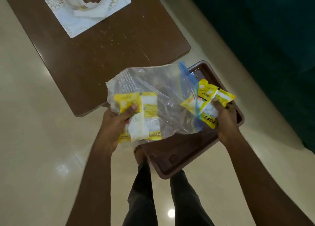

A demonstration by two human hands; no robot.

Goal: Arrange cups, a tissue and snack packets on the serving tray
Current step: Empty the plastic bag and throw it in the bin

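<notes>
A clear zip bag (153, 96) holding yellow snack packets (144, 113) is being gripped by the left hand (117, 121). More packets (209, 103) are being clutched by the right hand (225, 116), above the brown serving tray (179, 157).

- The zip bag (158, 91) is thin clear plastic, crinkled and glossy, with a blue plastic seal strip (187, 79) along its mouth.
- The snack packets (208, 101) are shiny yellow film, creased, with white printed panels.
- The serving tray (179, 157) looks like smooth brown moulded plastic with a dull sheen.
- The desk (102, 58) has a matt brown top, scratched and speckled.
- The placemat (81, 9) on it is smooth, with a printed picture.
- The floor (42, 149) is polished cream tile, mirroring lights.
</notes>
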